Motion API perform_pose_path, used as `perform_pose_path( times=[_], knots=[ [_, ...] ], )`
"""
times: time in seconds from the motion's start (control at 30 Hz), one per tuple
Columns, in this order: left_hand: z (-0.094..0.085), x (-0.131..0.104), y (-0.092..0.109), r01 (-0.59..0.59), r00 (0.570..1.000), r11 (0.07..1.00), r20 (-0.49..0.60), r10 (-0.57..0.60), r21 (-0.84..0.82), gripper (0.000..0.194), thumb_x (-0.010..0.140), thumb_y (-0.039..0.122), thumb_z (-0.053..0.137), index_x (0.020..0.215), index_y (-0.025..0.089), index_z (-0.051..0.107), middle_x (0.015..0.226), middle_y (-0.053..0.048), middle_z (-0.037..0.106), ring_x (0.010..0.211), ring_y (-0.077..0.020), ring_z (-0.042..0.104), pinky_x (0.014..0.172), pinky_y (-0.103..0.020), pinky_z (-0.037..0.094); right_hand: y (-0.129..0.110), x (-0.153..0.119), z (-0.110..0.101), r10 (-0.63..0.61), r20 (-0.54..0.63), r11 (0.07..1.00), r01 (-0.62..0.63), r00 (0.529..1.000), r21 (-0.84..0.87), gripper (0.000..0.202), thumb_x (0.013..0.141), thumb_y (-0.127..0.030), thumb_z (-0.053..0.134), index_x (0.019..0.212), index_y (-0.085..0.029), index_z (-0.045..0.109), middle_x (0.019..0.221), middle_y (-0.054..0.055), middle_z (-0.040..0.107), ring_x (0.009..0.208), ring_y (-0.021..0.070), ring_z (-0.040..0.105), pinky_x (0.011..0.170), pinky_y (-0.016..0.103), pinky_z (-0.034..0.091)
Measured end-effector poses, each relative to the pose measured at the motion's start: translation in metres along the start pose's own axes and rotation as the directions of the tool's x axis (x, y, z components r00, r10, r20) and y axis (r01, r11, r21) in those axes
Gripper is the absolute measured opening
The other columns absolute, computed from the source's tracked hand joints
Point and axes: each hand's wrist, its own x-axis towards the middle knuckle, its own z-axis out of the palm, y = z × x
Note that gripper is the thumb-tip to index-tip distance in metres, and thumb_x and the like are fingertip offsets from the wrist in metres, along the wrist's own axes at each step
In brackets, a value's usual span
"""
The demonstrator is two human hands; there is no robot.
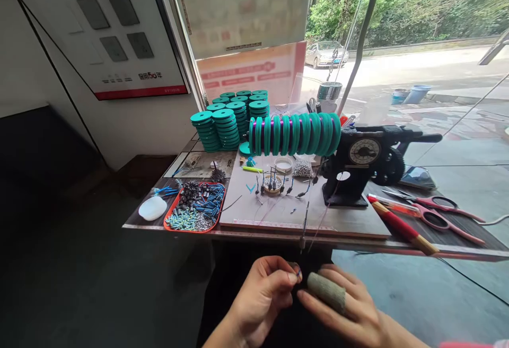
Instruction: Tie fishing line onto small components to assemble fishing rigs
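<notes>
Below the table's front edge, my left hand (264,295) is closed, thumb and forefinger pinching something tiny with a bit of blue, too small to name. Beside it, my right hand (350,305) has its fingers stretched out, one wrapped in a grey-green covering (328,290); no held thing shows. Thin lines hang over the edge just above both hands, one carrying a small dark cylinder (303,243). Behind, green foam spools (296,133) sit in a row on the shaft of a black hand-cranked winder (350,167) with a round dial.
A red-rimmed tray (167,224) of small blue, dark and silver parts stands left, beside a white lid (152,208). Stacked green spools (226,128) rise behind. A round dish (273,190) sits on the board (246,220). Red-handled scissors (441,218) lie right.
</notes>
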Motion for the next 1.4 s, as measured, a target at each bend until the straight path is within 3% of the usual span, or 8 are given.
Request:
perform_pose_path(
  times=[0.2,0.53,0.77,0.93,1.0,1.1,1.3,1.4],
  knots=[
    [0.003,-0.003,0.0,0.028,1.0,1.0,-0.009,-0.028,0.004,0.012,0.051,0.014,0.071,0.056,0.014,0.06,0.066,0.0,0.057,0.057,-0.0076,0.044,0.052,-0.019,0.029,-0.008,0.006,0.013,0.347,-0.159,0.92,-0.303,0.924,0.248,0.016,0.089,-0.014,0.048,0.088,-0.018,0.063,0.068,0.002,0.062,0.058,0.013,0.055,0.051,0.023,0.046],
    [0.0,0.004,0.003,0.133,0.991,0.987,-0.023,-0.131,0.085,0.016,0.047,0.017,0.073,0.056,0.013,0.061,0.056,0.004,0.047,0.052,-0.0059,0.038,0.048,-0.017,0.028,0.003,0.002,0.015,0.617,0.124,0.654,-0.594,0.777,0.469,0.019,0.089,-0.03,0.053,0.077,-0.022,0.065,0.067,0.0,0.062,0.059,0.0103,0.057,0.056,0.017,0.045],
    [0.001,0.003,0.008,-0.016,1.0,0.937,0.005,0.016,0.35,0.012,0.052,0.019,0.07,0.055,0.013,0.061,0.063,0.001,0.051,0.057,-0.0087,0.041,0.051,-0.02,0.027,-0.005,-0.003,0.011,0.668,0.486,0.217,-0.773,0.563,0.597,0.034,0.088,-0.047,0.05,0.073,-0.017,0.057,0.056,-0.004,0.048,0.049,0.008,0.043,0.045,0.017,0.036],
    [0.005,-0.003,0.01,-0.243,0.961,0.714,0.06,0.271,0.657,0.014,0.062,0.026,0.067,0.056,0.014,0.061,0.065,0.0,0.047,0.063,-0.0131,0.043,0.057,-0.023,0.033,-0.019,0.001,0.001,0.6,0.698,-0.301,-0.698,0.391,0.649,0.038,0.076,-0.054,0.062,0.073,-0.018,0.051,0.052,-0.007,0.035,0.046,0.0053,0.03,0.041,0.015,0.025],
    [0.006,-0.006,0.008,-0.272,0.944,0.631,0.073,0.323,0.727,0.015,0.066,0.027,0.066,0.058,0.014,0.062,0.069,-0.001,0.048,0.06,-0.0123,0.044,0.055,-0.023,0.034,-0.022,0.007,-0.006,0.612,0.715,-0.371,-0.675,0.339,0.637,0.036,0.073,-0.052,0.066,0.073,-0.018,0.053,0.054,-0.007,0.036,0.048,0.0056,0.03,0.042,0.014,0.025],
    [0.006,-0.01,0.004,-0.32,0.916,0.537,0.11,0.386,0.781,0.015,0.071,0.027,0.065,0.064,0.014,0.065,0.076,-0.004,0.049,0.056,-0.0111,0.044,0.05,-0.022,0.033,-0.02,0.018,-0.018,0.664,0.664,-0.262,-0.725,0.343,0.637,0.033,0.076,-0.049,0.065,0.071,-0.017,0.056,0.056,-0.005,0.043,0.051,0.0066,0.038,0.047,0.015,0.033],
    [0.0,-0.011,-0.004,-0.417,0.883,0.618,0.137,0.448,0.666,0.018,0.067,0.032,0.073,0.068,0.014,0.07,0.082,-0.004,0.049,0.054,-0.0085,0.042,0.046,-0.021,0.03,-0.013,0.038,-0.028,0.694,0.317,0.438,-0.728,0.647,0.528,0.016,0.084,-0.032,0.059,0.072,-0.021,0.063,0.064,-0.003,0.063,0.058,0.0104,0.059,0.056,0.016,0.046],
    [-0.002,-0.01,-0.006,-0.411,0.899,0.718,0.12,0.421,0.561,0.02,0.065,0.034,0.076,0.067,0.015,0.07,0.079,-0.002,0.049,0.052,-0.0068,0.04,0.046,-0.02,0.029,-0.016,0.043,-0.025,0.678,0.125,0.62,-0.655,0.724,0.432,0.009,0.084,-0.026,0.059,0.077,-0.024,0.064,0.067,-0.003,0.067,0.059,0.0105,0.062,0.056,0.015,0.048]
  ],
)
